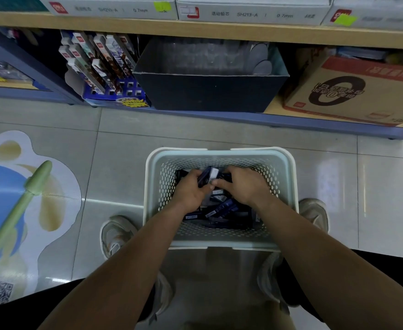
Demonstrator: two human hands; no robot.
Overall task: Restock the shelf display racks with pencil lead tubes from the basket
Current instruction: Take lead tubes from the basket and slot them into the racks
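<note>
Head view: my left hand (191, 190) grips a bundle of lead tubes (207, 175) inside the basket (219, 152), likely gathering one trip's worth; my right hand (244, 186) touches it, grip unclear.

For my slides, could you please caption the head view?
The left hand and right hand grip pencil lead tubes inside the basket on the floor.

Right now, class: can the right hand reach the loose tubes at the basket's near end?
Probably yes: the right hand, though gripping a bunch, is inside the open basket; nothing covers those tubes.
</note>
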